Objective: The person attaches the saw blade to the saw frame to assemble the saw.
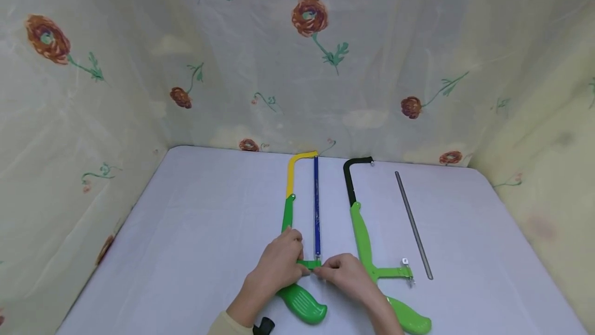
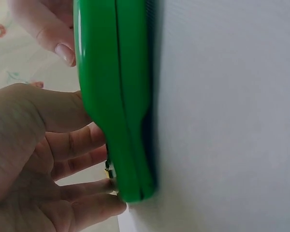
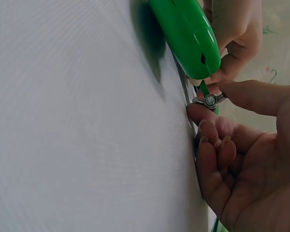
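A hacksaw (image 1: 303,304) with a dark green handle and a yellow front bow lies on the white table. Its blue blade (image 1: 317,206) runs along the frame's right side. My left hand (image 1: 280,258) holds the frame just above the handle, thumb and fingers around the green crosspiece. At the crosspiece's end, my right hand (image 1: 348,275) pinches a metal wing nut (image 3: 210,100) between thumb and index finger. The other right fingers are curled in, as the right wrist view shows. In the left wrist view the green handle (image 2: 111,72) covers part of the left fingers.
To the right lies a second hacksaw frame (image 1: 363,237), light green and black, with no blade fitted. Beyond it is a loose grey blade (image 1: 413,226). A small black object (image 1: 265,325) sits by the left forearm. Flowered cloth (image 1: 279,56) walls the table's back and sides.
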### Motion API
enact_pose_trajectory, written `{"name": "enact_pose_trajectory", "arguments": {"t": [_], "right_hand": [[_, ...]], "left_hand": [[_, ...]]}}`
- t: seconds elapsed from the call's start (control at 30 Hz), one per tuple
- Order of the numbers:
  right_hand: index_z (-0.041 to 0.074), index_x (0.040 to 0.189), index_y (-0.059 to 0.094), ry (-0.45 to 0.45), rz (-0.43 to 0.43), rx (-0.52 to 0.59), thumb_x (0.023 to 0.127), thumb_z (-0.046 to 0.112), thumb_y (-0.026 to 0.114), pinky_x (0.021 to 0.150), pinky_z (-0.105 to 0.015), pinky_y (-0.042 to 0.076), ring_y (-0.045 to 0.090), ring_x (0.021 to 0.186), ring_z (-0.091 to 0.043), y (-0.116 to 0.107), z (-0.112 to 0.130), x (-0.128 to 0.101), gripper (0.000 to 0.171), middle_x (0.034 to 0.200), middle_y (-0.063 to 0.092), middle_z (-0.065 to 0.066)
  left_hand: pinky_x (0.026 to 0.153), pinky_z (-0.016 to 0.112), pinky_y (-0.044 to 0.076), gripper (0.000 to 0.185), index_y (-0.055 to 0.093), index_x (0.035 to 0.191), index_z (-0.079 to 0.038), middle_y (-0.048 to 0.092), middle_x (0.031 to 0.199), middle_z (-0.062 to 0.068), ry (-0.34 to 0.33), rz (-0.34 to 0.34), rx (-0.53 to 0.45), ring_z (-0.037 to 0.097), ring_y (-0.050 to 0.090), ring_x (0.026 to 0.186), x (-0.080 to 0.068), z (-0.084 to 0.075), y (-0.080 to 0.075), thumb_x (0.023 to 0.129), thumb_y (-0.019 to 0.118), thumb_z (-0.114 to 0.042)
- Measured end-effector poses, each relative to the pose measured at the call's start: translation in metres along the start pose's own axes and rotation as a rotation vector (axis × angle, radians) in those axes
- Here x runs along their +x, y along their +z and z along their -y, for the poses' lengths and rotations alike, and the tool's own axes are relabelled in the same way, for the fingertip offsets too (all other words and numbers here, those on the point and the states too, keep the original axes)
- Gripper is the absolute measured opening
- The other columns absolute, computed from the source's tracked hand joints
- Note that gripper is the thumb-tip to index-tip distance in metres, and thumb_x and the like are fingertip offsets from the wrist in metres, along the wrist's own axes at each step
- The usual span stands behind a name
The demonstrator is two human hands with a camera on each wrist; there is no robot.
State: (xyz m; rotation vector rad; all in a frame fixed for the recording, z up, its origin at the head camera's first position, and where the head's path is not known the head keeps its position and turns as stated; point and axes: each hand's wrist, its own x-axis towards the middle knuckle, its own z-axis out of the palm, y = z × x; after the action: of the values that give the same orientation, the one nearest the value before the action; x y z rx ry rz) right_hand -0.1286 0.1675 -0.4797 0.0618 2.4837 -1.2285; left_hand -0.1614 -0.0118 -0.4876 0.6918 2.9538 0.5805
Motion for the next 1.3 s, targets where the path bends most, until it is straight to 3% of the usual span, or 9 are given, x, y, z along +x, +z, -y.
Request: {"name": "enact_pose_trajectory", "arguments": {"t": [0.83, 1.0, 1.3], "right_hand": [[0.002, 0.090, 0.076, -0.038, 0.012, 0.068, 0.089, 0.014, 0.065, 0.063, -0.026, 0.045, 0.053, 0.072, -0.015, 0.0003, -0.0068, 0.0020, 0.016, 0.078, 0.068, -0.004], [0.000, 0.092, 0.074, -0.032, -0.018, 0.085, 0.086, 0.010, 0.067, 0.063, -0.026, 0.045, 0.054, 0.074, -0.015, 0.0013, -0.0055, 0.0015, 0.014, 0.080, 0.069, -0.004], [-0.001, 0.086, 0.072, -0.020, -0.050, 0.078, 0.083, 0.003, 0.067, 0.061, -0.025, 0.044, 0.053, 0.072, -0.015, 0.0044, -0.0020, 0.0003, 0.007, 0.076, 0.065, -0.004]], "left_hand": [[0.111, 0.041, 0.047, 0.027, 0.069, 0.071, -0.015, 0.064, 0.121, 0.003, 0.019, -0.019, 0.023, 0.030, 0.052, 0.136, -0.0016, -0.0002, -0.0003, 0.075, 0.087, -0.035], [0.099, 0.035, 0.055, 0.026, 0.068, 0.070, -0.017, 0.064, 0.116, 0.001, 0.041, -0.031, 0.016, 0.022, 0.060, 0.119, -0.0018, 0.0016, 0.0009, 0.074, 0.087, -0.034], [0.085, 0.028, 0.056, 0.026, 0.068, 0.070, -0.017, 0.063, 0.112, 0.000, 0.047, -0.041, 0.006, 0.014, 0.057, 0.102, -0.0027, 0.0015, 0.0000, 0.074, 0.087, -0.034]]}}
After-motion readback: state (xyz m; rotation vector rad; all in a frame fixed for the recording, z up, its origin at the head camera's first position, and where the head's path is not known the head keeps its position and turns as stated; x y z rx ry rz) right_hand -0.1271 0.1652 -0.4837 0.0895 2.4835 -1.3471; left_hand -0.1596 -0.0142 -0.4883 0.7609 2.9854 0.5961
